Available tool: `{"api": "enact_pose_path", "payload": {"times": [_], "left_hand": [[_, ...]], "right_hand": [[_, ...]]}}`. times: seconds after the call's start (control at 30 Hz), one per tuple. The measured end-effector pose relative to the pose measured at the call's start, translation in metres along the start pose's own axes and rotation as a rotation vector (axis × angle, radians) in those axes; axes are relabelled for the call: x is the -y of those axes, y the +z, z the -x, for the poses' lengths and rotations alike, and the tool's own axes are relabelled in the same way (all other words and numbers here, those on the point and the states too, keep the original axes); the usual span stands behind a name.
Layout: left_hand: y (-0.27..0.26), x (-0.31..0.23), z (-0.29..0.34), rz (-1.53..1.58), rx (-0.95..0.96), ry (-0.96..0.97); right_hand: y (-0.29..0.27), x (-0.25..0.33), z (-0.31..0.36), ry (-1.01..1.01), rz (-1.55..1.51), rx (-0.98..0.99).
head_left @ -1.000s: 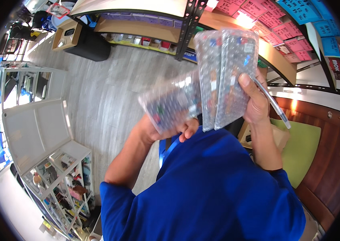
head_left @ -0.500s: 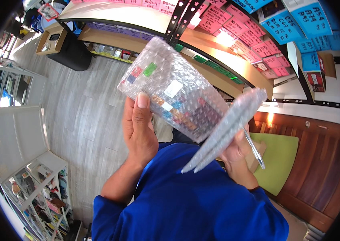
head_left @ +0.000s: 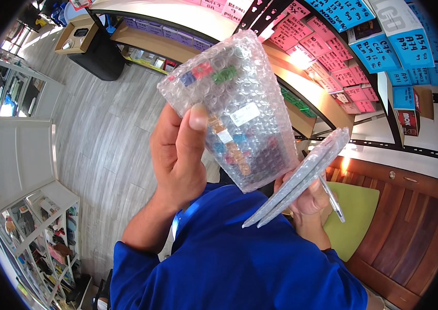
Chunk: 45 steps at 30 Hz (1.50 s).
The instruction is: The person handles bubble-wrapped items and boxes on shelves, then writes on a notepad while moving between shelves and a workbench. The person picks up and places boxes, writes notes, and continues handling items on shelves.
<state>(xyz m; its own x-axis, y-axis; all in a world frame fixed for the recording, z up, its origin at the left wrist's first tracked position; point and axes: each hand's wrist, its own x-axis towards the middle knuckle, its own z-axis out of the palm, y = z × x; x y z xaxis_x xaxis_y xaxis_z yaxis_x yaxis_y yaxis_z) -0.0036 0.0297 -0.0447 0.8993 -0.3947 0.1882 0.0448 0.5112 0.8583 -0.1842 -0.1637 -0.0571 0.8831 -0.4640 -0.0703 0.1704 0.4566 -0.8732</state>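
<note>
My left hand (head_left: 180, 150) pinches the near left edge of a flat bubble-wrapped package (head_left: 250, 139), thumb on its face. Through the clear wrap show a dark flat part, a copper-coloured strip, a white label and patches of red, blue and green. My right hand (head_left: 309, 199) is closed round two more bubble-wrapped packages (head_left: 301, 178), stacked and seen nearly edge-on. A silver pen (head_left: 333, 201) sticks out from the same hand, pointing down to the right. The lower right corner of the left package comes close to the right stack; whether they touch I cannot tell.
Ahead stand shelves with rows of pink boxes (head_left: 314, 49), blue boxes (head_left: 379, 51) and purple boxes (head_left: 164, 30). A black bin (head_left: 97, 59) with a cardboard box (head_left: 77, 31) on top is at far left. A white-framed display case (head_left: 38, 232) stands left, a green cushion (head_left: 356, 217) on wooden furniture right.
The left package has turned more upright and shifted slightly right, in my left hand's grip. My right hand, with its packages and pen, has moved slightly down and right. The view has shifted a little.
</note>
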Motion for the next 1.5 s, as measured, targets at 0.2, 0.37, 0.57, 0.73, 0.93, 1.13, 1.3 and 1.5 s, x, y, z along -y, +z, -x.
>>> {"api": "enact_pose_path", "payload": {"times": [0.2,0.37,0.57,0.73,0.93,1.13,1.3,1.5], "left_hand": [[-0.001,-0.010,0.001,-0.088,0.009,0.038],[-0.003,-0.017,0.003,-0.184,-0.025,0.022],[-0.003,-0.021,-0.005,-0.208,-0.031,0.079],[-0.006,-0.022,-0.003,-0.181,-0.005,0.000],[0.001,-0.022,-0.002,-0.125,-0.037,-0.063],[-0.003,-0.018,0.002,-0.088,-0.008,-0.117],[-0.002,-0.013,0.004,-0.111,0.015,-0.120],[0.002,-0.011,0.005,-0.242,0.067,-0.073]], "right_hand": [[0.004,0.002,0.002,0.031,0.034,0.013],[0.004,0.001,0.005,0.030,0.059,-0.019],[0.013,0.013,0.000,0.028,0.133,-0.025],[0.024,0.023,-0.006,0.010,0.198,-0.159],[0.029,0.030,-0.012,0.041,0.084,-0.170],[0.033,0.029,-0.013,0.036,0.079,-0.207],[0.029,0.026,-0.015,0.037,0.093,-0.191],[0.027,0.020,-0.018,0.049,0.094,-0.134]]}}
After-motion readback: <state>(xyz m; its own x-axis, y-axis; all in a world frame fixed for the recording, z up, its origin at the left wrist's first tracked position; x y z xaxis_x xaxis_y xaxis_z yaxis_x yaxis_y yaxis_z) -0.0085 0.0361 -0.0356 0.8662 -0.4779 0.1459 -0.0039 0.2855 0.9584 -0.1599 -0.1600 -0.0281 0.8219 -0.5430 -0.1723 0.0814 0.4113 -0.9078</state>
